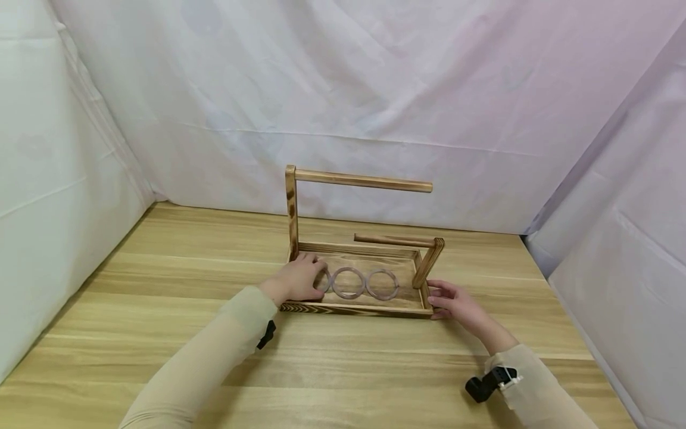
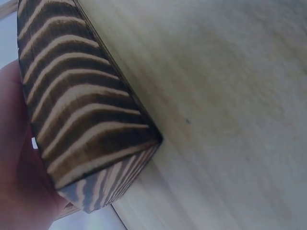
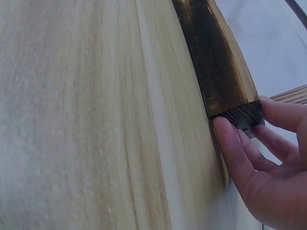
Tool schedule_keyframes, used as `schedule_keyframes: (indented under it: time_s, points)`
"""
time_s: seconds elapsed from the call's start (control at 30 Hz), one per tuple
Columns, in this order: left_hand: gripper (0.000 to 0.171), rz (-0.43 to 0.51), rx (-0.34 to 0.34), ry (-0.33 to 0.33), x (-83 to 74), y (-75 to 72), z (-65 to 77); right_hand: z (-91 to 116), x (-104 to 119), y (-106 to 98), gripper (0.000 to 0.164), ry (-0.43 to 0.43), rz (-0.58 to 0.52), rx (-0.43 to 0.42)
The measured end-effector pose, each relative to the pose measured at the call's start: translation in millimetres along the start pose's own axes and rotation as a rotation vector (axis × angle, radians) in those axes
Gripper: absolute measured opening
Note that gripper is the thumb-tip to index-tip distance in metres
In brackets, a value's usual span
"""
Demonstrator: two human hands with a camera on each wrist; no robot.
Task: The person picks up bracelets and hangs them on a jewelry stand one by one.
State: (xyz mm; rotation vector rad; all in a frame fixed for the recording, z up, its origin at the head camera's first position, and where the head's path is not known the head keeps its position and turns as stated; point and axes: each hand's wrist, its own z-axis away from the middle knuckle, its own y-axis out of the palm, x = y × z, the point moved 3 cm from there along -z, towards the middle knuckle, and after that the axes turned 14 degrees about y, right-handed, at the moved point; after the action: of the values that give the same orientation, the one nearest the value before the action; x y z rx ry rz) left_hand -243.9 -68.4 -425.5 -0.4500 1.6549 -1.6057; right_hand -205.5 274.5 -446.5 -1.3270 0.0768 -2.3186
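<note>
A low wooden tray (image 1: 355,309) with dark burnt grain sits on the table, one upright post (image 1: 292,208) with a long rod at its left end and a leaning post (image 1: 429,262) with a rod at its right. Inside lies a row of three joined greyish rings (image 1: 382,298). My left hand (image 1: 300,279) reaches over the tray's left end and holds the leftmost ring between thumb and fingers, covering part of it. At the right end, my right hand (image 1: 452,304) grips the tray's outer corner; in the right wrist view its fingertips (image 3: 225,132) pinch the end.
The tray stands on a light wood-grain table (image 1: 332,369). Pale cloth (image 1: 343,89) hangs behind the table and along both sides. The upper rod (image 1: 364,180) and the lower rod (image 1: 393,240) jut out over the tray, each with one free end.
</note>
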Motion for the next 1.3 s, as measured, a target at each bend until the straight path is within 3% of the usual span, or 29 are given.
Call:
schedule_keyframes:
  time_s: [0.37, 0.67, 1.3]
  points:
    - [0.067, 0.051, -0.105, -0.013, 1.1, -4.0, -0.3, -0.6, -0.5, -0.1, 0.062, -0.012, -0.015, 0.012]
    - [0.054, 0.112, -0.201, 0.003, 2.2, -6.8, 0.4, -1.6, -1.4, 0.0, 0.062, -0.015, -0.013, 0.018]
    - [0.057, 0.287, -0.28, 0.01, 0.6, -15.4, -0.4, -2.4, -1.9, 0.0, 0.063, -0.014, -0.02, 0.026]
